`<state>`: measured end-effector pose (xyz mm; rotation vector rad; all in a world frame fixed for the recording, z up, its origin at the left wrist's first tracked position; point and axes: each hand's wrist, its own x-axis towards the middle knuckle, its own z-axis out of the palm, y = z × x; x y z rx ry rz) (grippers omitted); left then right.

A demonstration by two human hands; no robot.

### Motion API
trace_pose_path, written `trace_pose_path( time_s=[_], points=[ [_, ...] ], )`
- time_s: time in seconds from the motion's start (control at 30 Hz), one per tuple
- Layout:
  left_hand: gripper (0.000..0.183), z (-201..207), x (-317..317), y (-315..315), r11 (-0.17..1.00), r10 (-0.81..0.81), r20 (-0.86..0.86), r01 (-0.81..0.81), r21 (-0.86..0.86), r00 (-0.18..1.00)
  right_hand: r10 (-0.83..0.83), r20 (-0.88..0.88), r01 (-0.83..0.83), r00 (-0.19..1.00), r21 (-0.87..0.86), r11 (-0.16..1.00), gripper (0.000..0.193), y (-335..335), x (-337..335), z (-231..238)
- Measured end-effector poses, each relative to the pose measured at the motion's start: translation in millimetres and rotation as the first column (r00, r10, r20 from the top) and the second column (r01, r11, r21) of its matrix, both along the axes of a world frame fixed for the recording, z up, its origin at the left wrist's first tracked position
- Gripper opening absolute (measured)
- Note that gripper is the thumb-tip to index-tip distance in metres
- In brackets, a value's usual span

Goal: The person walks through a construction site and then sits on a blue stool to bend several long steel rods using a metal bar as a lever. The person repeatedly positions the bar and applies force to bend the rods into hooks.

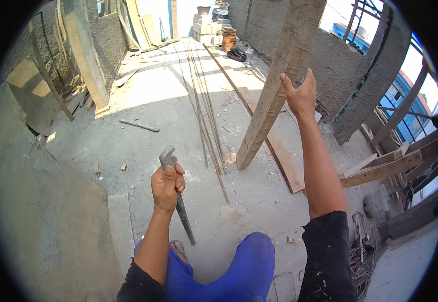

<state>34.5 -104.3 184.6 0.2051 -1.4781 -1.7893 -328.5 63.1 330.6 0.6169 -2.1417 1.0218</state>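
Well L of the wooden post (272,95) in front of us, a short bar (138,125) lies about; just L, long rods (201,110) cross our way; just R, a flat board (282,161); farther R, timbers (380,169). Widest floor (128,161) stretch: L of post, btwn grey slab (42,211) & rods; R of post, rough wall (337,60) bounds us. Our L hand (166,189), L of post, is fisted round the hammer (184,219), head up; our R hand (302,95), by post's R edge, has thumb & fingers spread; can't tell if palm presses.
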Motion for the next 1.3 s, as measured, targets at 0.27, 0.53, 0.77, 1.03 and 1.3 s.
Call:
trace_pose_path(
  time_s=[0.27, 0.53, 0.77, 1.03, 1.3],
  points=[
    [0.067, -25.3, -105.1, -35.6, 0.914, -0.347, -0.043, 0.348, 0.209, 0.937, -0.295, 0.189, 0.246, 0.937, 0.247, 0.937, 0.113, -70.4, -32.4, -46.3],
    [0.066, -62.8, -180.9, -88.5, 0.807, -0.472, -0.074, 0.464, 0.365, 0.878, -0.304, 0.117, 0.296, 0.945, 0.083, 0.952, 0.104, -78.2, -58.0, -81.8],
    [0.069, -62.5, -145.2, -116.6, 0.852, -0.375, -0.054, 0.367, 0.373, 0.925, -0.336, 0.297, 0.316, 0.894, 0.114, 0.942, 0.107, -79.9, -54.0, -81.2],
    [0.059, -23.3, -115.3, -147.9, 0.861, -0.432, -0.164, 0.459, 0.218, 0.887, -0.387, 0.360, 0.358, 0.849, 0.149, 0.922, 0.103, -79.3, -43.9, -72.8],
    [0.076, 33.7, -105.1, -134.4, 0.932, -0.336, -0.185, 0.355, 0.078, 0.923, -0.332, 0.488, 0.325, 0.807, 0.101, 0.940, 0.099, -39.5, 19.5, -101.4]
  ],
)
